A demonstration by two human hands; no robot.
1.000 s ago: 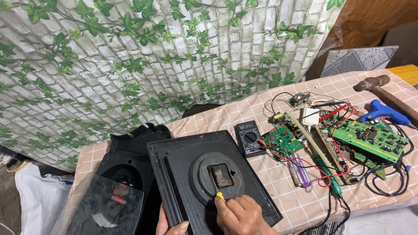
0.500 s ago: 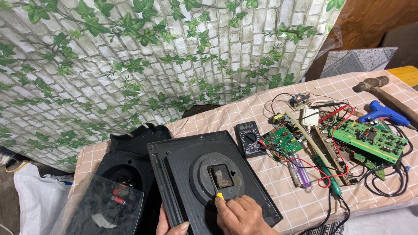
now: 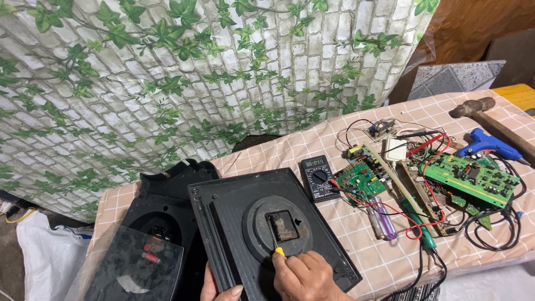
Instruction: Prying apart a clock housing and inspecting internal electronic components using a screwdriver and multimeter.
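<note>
A black square clock back panel [image 3: 234,206] lies face down on the table, with a round raised hub and a small square movement [image 3: 284,227] at its centre. My right hand [image 3: 304,276] rests on the panel's near side and grips a yellow-handled screwdriver [image 3: 278,251], its tip pointing at the movement's lower edge. My left hand [image 3: 220,289] holds the panel's near edge from below; only the fingers and thumb show.
A black housing with a dark glass cover [image 3: 139,267] lies left of the panel. To the right sit a black multimeter [image 3: 319,177], green circuit boards [image 3: 471,177], red and black wires, more screwdrivers [image 3: 384,217], a blue glue gun [image 3: 490,145] and a hammer [image 3: 485,114]. An ivy-print sheet hangs behind.
</note>
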